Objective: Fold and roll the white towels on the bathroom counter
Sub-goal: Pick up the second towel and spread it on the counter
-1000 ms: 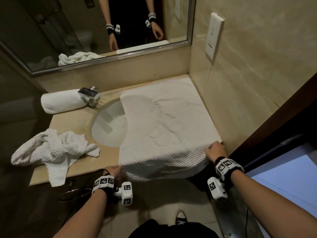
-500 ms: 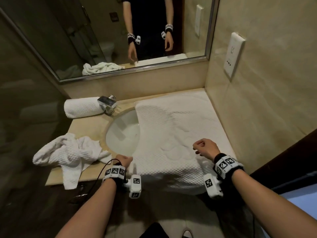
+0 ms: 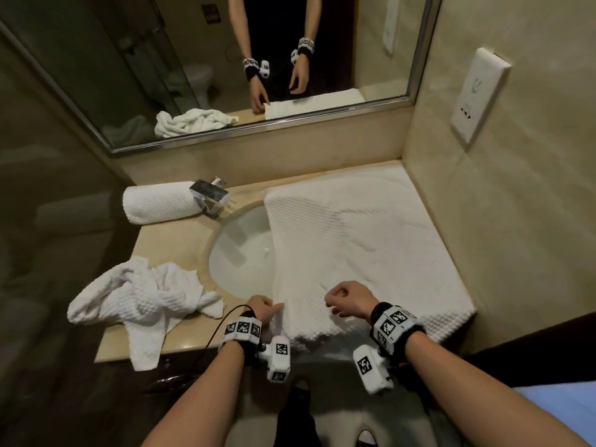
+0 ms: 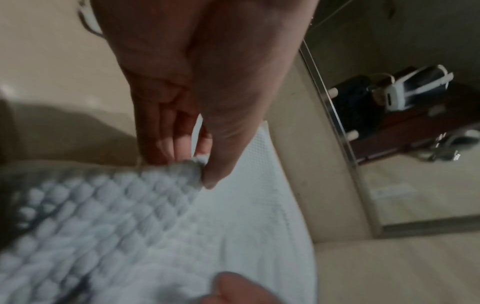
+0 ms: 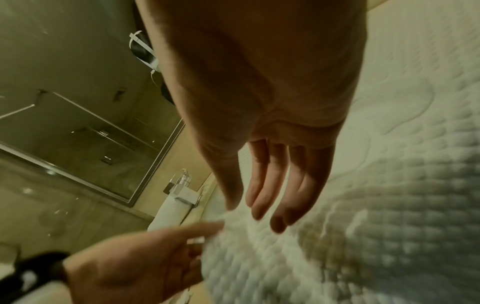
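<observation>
A large white waffle towel [image 3: 354, 253] lies spread over the right half of the counter and covers part of the sink. My left hand [image 3: 276, 308] pinches its near-left corner between thumb and fingers; the left wrist view shows the corner [image 4: 193, 164] bunched in that pinch. My right hand [image 3: 332, 304] hovers just above the towel's near edge, a hand's width to the right. Its fingers [image 5: 262, 197] hang relaxed and hold nothing. A rolled towel [image 3: 158, 204] lies at the back left. A crumpled towel [image 3: 138, 298] sits at the front left.
The chrome faucet [image 3: 209, 195] stands between the rolled towel and the sink [image 3: 242, 253]. A tiled wall with a socket plate [image 3: 477, 98] closes the counter's right side. The mirror [image 3: 225, 75] runs along the back. The counter's front edge [image 3: 180, 346] is near my wrists.
My right hand let go of the towel's near-right corner and moved left toward my left hand. My left hand came up over the counter edge, still holding the near-left corner.
</observation>
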